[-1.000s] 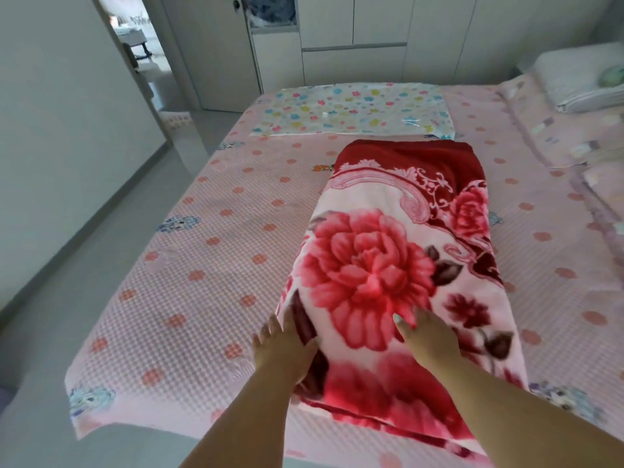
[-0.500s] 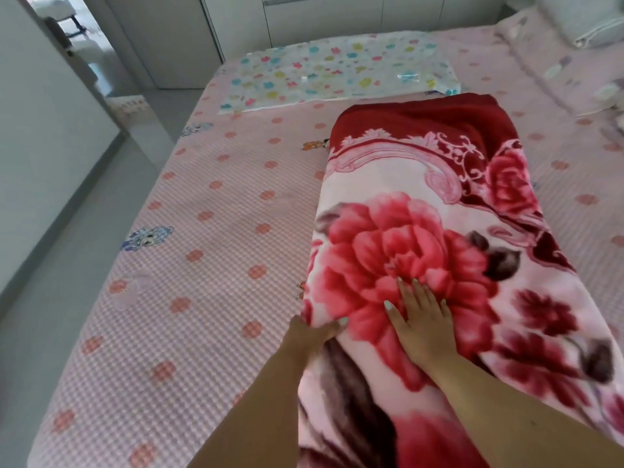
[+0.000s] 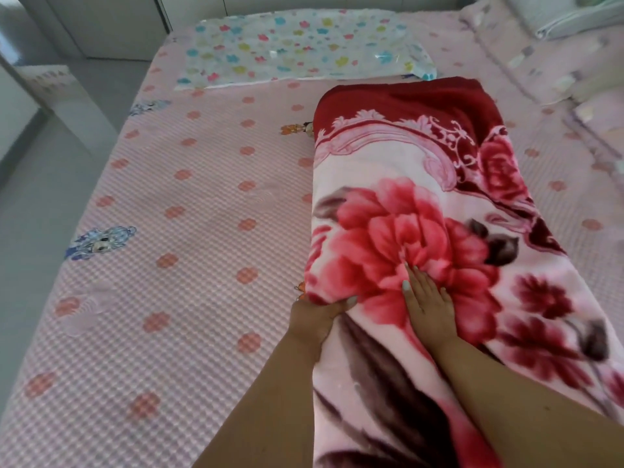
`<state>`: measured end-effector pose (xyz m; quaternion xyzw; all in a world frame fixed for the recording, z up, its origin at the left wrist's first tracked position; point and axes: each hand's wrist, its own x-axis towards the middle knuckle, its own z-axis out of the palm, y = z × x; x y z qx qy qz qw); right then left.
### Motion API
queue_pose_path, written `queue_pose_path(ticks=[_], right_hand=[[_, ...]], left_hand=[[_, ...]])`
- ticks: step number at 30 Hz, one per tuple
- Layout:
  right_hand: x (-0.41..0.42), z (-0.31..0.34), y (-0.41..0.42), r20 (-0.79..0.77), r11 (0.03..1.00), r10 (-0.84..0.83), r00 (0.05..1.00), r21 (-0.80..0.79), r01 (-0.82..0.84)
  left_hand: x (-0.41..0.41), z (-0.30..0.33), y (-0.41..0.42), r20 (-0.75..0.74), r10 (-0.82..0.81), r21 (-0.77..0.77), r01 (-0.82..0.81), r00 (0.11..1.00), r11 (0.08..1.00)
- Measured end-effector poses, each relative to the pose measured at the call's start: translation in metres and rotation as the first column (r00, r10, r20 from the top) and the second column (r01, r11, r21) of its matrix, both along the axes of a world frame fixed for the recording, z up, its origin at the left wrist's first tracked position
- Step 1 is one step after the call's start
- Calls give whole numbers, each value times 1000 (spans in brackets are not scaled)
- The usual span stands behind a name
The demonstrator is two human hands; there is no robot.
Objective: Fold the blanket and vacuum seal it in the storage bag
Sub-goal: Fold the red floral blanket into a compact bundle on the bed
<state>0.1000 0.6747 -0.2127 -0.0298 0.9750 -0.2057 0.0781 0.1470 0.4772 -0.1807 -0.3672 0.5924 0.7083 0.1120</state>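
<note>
Two bare hands work on one folded blanket (image 3: pixel 422 204), which lies lengthwise on the right half of the bed (image 3: pixel 189 231), on a pink checked bed cover with orange dots. The left hand (image 3: pixel 315 317) is at the blanket's left edge; its thumb lies on top of the fabric and its other fingers go under the edge, so they are hidden, and it seems to grip this edge. The right hand (image 3: pixel 427 298) rests flat on the big red flower, fingers straight and close together, pressing on the plush. The storage bag (image 3: pixel 297 49), clear with small coloured flowers, lies flat at the far end of the bed, just beyond the blanket's dark red end. Whether anything is inside the bag, I cannot tell.
</note>
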Motion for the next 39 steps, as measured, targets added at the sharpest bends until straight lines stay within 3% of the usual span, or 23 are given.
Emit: queue_pose_path(ticks=[2, 4, 7, 15, 20, 24, 29, 31, 33, 35, 37, 39], right_hand=[[0, 14, -21, -24, 997, 44, 999, 61, -43], [0, 24, -49, 14, 998, 58, 998, -16, -58], [11, 22, -103, -82, 999, 49, 995, -2, -49], [48, 20, -276, 118, 966, 52, 992, -257, -20], [92, 21, -375, 147, 945, 217, 965, -278, -170], [126, 25, -412, 155, 916, 365, 918, -236, -324], [144, 32, -418, 197, 920, 390, 900, -123, -372], [148, 41, -414, 199, 918, 396, 896, -75, -389], [144, 57, -408, 105, 920, 392, 914, -44, -389], [132, 79, -398, -6, 935, 355, 935, -6, -355], [126, 87, -382, 22, 931, 350, 937, 106, -350], [138, 83, -356, 198, 929, 293, 935, 171, -327]], left_hand=[[1, 7, -20, -21, 16, 18, -15, 1000, 1000], [3, 13, -46, -45, 31, 36, -29, 999, 999], [9, 21, -97, -70, 52, -8, -52, 996, 999], [52, 38, -257, -102, 92, -154, -108, 990, 982], [121, 37, -339, -95, 238, -173, -252, 967, 952], [177, 27, -372, -11, 306, -162, -304, 952, 939], [202, 25, -406, 1, 222, -82, -221, 975, 972], [192, 36, -415, 46, 205, -205, -191, 978, 960], [177, 54, -409, 98, 78, -538, -13, 992, 843], [163, 79, -379, 178, -144, -814, 228, 973, 535], [159, 93, -345, 262, -350, -895, 362, 899, 262], [178, 78, -321, 424, -478, -858, 510, 770, 60]])
